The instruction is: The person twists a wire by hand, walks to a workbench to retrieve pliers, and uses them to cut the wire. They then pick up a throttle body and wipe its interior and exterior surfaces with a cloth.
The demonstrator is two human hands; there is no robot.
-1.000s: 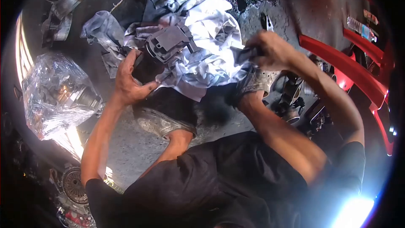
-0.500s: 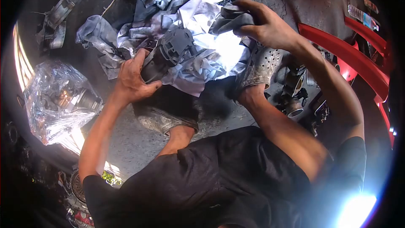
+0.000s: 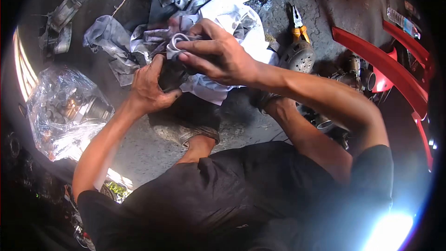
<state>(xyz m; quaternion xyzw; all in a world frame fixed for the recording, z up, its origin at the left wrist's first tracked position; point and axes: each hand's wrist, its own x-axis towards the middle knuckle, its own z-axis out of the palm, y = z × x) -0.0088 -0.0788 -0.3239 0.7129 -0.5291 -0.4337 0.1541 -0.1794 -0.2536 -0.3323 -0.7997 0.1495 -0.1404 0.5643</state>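
My left hand (image 3: 151, 86) is wrapped round a dark cylindrical metal part (image 3: 171, 75), which stands over the near edge of a pile of stained rags (image 3: 227, 11). My right hand (image 3: 218, 53) is closed on a grey cloth (image 3: 174, 46) and holds it against the top of the part. Hand and cloth hide most of the part's upper end. Both arms reach forward over my knees.
A plastic-wrapped metal part (image 3: 69, 111) lies at the left. Pliers with orange handles (image 3: 298, 25) lie beyond my right shoe (image 3: 299, 58). Red metal bars (image 3: 381, 62), metal parts (image 3: 355, 72) and a bottle (image 3: 402, 21) are at the right.
My right hand has moved left and nearer with the cloth, from above the rags onto the metal part. The pliers have come into view. My left hand keeps its hold.
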